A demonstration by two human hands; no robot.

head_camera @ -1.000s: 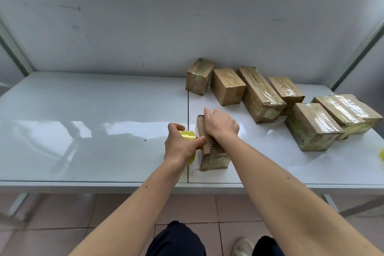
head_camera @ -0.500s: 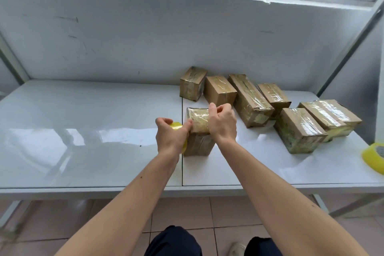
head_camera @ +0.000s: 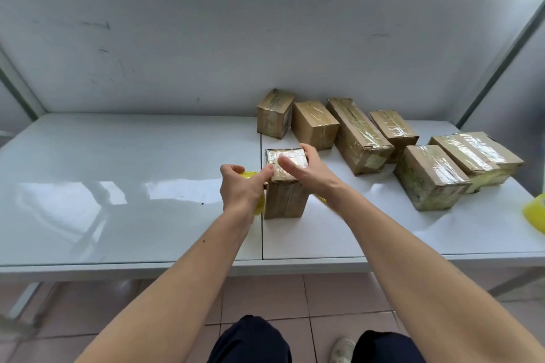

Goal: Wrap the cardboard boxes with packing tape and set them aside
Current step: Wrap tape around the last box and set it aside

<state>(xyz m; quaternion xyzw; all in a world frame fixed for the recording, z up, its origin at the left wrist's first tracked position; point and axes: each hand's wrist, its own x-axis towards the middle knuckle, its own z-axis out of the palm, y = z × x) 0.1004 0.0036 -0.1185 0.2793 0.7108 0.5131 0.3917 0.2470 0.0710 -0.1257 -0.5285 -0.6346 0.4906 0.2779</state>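
Seven cardboard boxes on the white table (head_camera: 118, 186), all closed; contents not visible. One upright box (head_camera: 284, 186) stands near the table's front, just right of the seam between the two tabletop panels, its top face glossy with tape. Left hand (head_camera: 243, 188) grips a yellow tape roll (head_camera: 253, 186) held against the box's left side, thumb stretched up onto the top left edge. Right hand (head_camera: 306, 166) holds the box from its right and far side, fingers curled over the far top edge, thumb reaching across the taped top.

Six finished boxes sit behind and to the right, each with shiny tape on it. Small box (head_camera: 275, 113) farthest left, close to the back wall; square box (head_camera: 314, 124) just beside it; long box (head_camera: 358, 134) next, angled toward the front; shorter box (head_camera: 393, 130) touching its right side. Chunky box (head_camera: 429, 177) nearer the front, right of these; flat wide box (head_camera: 477, 158) against its far right side.

A second yellow tape roll (head_camera: 535, 212) lies at the table's right edge, partly cut off by the frame.
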